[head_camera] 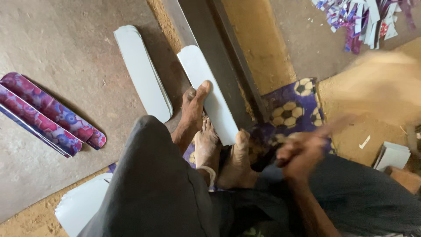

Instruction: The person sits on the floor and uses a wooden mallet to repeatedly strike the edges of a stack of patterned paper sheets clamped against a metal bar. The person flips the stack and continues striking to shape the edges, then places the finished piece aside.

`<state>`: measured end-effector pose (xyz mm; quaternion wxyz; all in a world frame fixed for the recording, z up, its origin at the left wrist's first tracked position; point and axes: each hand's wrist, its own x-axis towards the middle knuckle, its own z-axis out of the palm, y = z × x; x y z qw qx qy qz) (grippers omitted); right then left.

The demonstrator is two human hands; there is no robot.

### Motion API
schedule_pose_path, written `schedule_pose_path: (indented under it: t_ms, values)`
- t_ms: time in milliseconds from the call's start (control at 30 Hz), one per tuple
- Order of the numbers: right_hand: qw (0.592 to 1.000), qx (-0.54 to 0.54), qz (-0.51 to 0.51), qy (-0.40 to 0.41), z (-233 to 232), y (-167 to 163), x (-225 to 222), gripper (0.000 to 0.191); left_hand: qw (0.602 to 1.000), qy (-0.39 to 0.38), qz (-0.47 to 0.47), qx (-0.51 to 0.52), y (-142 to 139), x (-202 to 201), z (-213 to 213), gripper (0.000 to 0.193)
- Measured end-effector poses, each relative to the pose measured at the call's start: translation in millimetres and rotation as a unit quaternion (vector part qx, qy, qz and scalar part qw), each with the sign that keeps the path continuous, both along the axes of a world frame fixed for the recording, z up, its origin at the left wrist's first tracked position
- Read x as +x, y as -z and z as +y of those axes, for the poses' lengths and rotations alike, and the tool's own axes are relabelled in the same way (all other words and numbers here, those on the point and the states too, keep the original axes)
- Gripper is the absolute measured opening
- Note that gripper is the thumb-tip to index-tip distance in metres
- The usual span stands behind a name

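Observation:
My left hand (pixel 192 107) reaches down past my knee in dark trousers (pixel 153 184). Its thumb lies on top of a long white strip with rounded ends (pixel 204 77), and its fingers curl at the strip's left edge. The strip lies on the floor against a dark metal bar (pixel 215 48). The big toe of one bare foot (pixel 239 153) rests on the strip's near end, and my other foot (pixel 206 145) is beside it. My right hand (pixel 302 151) is blurred, with its fingers curled. Whether it holds anything cannot be made out.
A stack of similar white strips (pixel 142 70) lies to the left, and floral purple-red strips (pixel 48 114) lie further left. More white sheets (pixel 81 204) are at the lower left. A football-pattern mat (pixel 291 109), small white cards (pixel 392 154) and coloured paper scraps (pixel 364 19) are on the right.

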<state>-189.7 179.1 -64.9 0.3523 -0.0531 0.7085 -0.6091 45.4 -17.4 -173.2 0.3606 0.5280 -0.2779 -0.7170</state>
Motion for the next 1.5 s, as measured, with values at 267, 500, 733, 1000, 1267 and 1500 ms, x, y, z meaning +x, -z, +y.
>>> schedule_pose_path:
  t_ms: [267, 500, 733, 1000, 1267, 1500]
  values:
    - [0.966, -0.187, -0.177, 0.022, -23.0, 23.6, -14.0, 0.051, 0.999, 0.011, -0.030, 0.033, 9.9, 1.4, 0.4, 0.062]
    - [0.978, -0.002, -0.172, -0.122, -38.3, 36.3, -2.6, 0.053, 1.000, 0.016, 0.019, -0.005, 3.7, 1.6, -0.5, 0.059]
    - [0.925, 0.069, 0.080, -0.364, -60.3, 44.7, -5.0, 0.048, 0.999, 0.005, 0.031, 0.031, -10.3, -2.5, -2.6, 0.049]
    - [0.900, 0.067, 0.084, -0.422, -75.5, 44.0, 0.9, 0.049, 0.999, 0.005, 0.038, 0.018, -0.2, -0.1, 1.0, 0.053]
    - [0.969, -0.135, -0.189, -0.087, -94.3, 46.8, -11.7, 0.051, 0.998, 0.024, 0.061, 0.009, -1.9, -0.8, 1.2, 0.057]
    - [0.957, -0.189, -0.210, -0.058, -89.3, 70.3, -13.9, 0.053, 0.998, 0.044, 0.042, 0.027, -16.9, -1.7, -0.9, 0.055]
